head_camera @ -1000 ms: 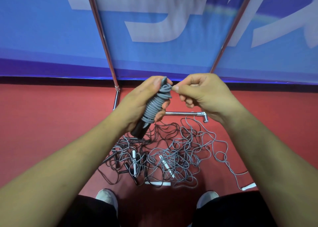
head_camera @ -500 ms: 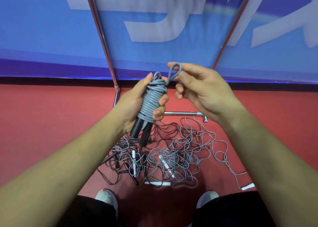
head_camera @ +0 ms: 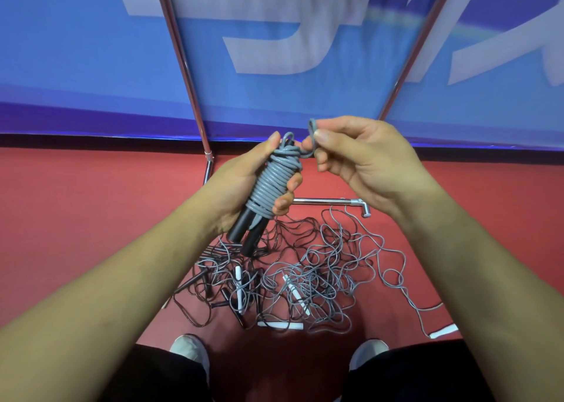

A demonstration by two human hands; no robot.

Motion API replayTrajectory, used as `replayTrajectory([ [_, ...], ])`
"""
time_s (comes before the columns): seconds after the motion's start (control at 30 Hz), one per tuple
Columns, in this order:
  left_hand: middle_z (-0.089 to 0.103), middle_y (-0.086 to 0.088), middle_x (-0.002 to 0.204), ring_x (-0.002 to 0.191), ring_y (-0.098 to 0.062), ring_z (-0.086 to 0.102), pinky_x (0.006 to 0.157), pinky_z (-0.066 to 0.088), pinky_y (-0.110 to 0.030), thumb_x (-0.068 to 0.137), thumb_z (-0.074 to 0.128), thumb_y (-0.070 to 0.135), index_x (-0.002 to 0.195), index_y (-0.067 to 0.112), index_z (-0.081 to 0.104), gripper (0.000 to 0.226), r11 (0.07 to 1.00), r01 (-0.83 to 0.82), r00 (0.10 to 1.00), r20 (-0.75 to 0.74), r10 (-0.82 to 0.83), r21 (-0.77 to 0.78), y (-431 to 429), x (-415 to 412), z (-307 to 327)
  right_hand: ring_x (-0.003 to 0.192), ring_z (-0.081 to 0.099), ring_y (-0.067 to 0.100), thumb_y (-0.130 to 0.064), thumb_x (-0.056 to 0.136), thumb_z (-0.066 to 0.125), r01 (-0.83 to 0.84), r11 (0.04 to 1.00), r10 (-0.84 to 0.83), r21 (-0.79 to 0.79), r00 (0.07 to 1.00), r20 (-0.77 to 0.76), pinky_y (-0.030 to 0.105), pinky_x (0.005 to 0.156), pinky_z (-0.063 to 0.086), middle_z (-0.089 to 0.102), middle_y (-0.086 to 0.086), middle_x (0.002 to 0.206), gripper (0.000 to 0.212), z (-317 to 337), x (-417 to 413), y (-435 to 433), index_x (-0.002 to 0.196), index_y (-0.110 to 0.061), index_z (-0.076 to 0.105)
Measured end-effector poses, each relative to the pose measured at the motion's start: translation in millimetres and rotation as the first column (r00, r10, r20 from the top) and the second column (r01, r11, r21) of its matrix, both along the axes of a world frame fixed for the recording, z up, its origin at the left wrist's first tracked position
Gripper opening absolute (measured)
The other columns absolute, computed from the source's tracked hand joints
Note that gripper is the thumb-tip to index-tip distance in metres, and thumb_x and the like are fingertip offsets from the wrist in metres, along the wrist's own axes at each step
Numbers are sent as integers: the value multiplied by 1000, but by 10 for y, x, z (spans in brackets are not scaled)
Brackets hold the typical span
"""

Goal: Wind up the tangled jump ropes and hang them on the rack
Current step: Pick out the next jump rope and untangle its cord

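The fingers (head_camera: 293, 182) of the left hand (head_camera: 238, 188) are curled round a wound jump rope (head_camera: 271, 185). Their tips show on its right side, and the thumb (head_camera: 272, 143) lies up its left side to the top of the coil. The rope is wrapped in tight grey turns around two black handles (head_camera: 247, 234). The handles' lower ends stick out below the hand, side by side, tilted down and to the left. The bundle is held in the air above the floor, in front of the rack.

From the top of the coil the rope's free end runs right to the right hand (head_camera: 369, 166). There the thumb and forefinger pinch it into a small loop (head_camera: 312, 126) that stands above the fingertips. The other three fingers are loosely curled under and hold nothing.

Below, on the red floor (head_camera: 91, 218), lies the tangled pile of jump ropes (head_camera: 305, 276). It has dark cords with black handles on its left and grey cords with white handles (head_camera: 239, 288) toward the middle and right. One grey strand trails off right to a lone white handle (head_camera: 444, 331) apart from the heap. Pale shoe tips (head_camera: 189, 345) show at the pile's near edge.

The rack's left pole (head_camera: 183, 66) rises behind the left hand. Its low bar (head_camera: 326, 201) runs along the floor between the hands, and its right pole (head_camera: 412, 57) rises behind the right hand. A blue banner (head_camera: 76, 50) with pale lettering hangs behind.
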State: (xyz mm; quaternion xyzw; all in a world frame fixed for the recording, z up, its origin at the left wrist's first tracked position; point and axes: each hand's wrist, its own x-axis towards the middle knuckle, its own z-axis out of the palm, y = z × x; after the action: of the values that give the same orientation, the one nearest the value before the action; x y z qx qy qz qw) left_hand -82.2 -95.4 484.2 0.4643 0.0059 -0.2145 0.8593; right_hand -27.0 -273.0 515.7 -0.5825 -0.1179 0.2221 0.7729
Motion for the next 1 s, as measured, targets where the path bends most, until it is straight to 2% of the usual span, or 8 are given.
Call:
replayTrajectory([
  [0.1,51,-10,71,46,-19,44,47,38,-24,102,34,48,108,15,65,45,999,14,1000,-3,-14,43,12,2,1,56,53,14,5,85,69,-6,971,47,-239,985,166,22,58,48,70,17,80,13,21,8,-31,92,-5,74],
  [0.2,52,-9,71,46,-19,45,48,37,-27,102,35,47,121,15,59,44,993,29,999,22,-32,112,7,-3,15,54,51,14,-4,83,75,31,894,121,-446,944,308,19,58,43,71,0,64,9,66,15,-63,89,-11,78],
  [0.37,54,-15,73,47,-22,47,46,40,-26,104,40,40,120,11,51,35,967,7,994,102,-34,255,16,-12,21,54,52,12,-11,82,78,76,814,173,-576,915,365,19,55,44,71,5,66,6,143,7,-88,83,-17,79],
  [0.63,55,-17,76,52,-23,47,46,37,-25,106,41,31,122,-1,46,36,862,-29,987,153,-57,505,25,1,-13,51,50,10,-11,83,76,94,776,176,-624,917,357,17,50,40,73,4,68,4,110,2,-96,85,-13,79],
  [0.73,56,-16,76,50,-22,48,44,38,-24,107,40,30,119,1,48,32,844,-21,984,163,-78,535,33,4,3,48,48,0,-7,86,74,84,780,189,-620,913,361,13,53,39,69,0,68,22,56,10,-77,106,-14,75],
  [0.8,57,-15,77,51,-22,49,46,39,-24,107,43,34,121,4,50,34,831,-8,976,185,-115,557,39,-4,9,56,58,-1,-8,89,71,99,759,226,-644,887,403,15,62,47,72,0,78,32,34,8,-55,120,-17,71],
  [0.87,57,-16,79,52,-23,50,48,39,-25,102,44,39,124,4,51,42,837,5,971,197,-135,548,39,-25,5,73,66,0,-9,91,69,132,742,244,-657,860,448,21,79,54,76,-1,87,26,31,15,-39,116,-16,73],
  [1.0,55,-17,75,49,-22,48,48,35,-29,102,44,36,122,-1,53,43,918,-21,979,196,-63,396,74,-3,0,52,49,6,-8,89,71,133,840,107,-526,910,400,22,56,40,69,1,68,21,46,25,-26,107,-18,68],
])
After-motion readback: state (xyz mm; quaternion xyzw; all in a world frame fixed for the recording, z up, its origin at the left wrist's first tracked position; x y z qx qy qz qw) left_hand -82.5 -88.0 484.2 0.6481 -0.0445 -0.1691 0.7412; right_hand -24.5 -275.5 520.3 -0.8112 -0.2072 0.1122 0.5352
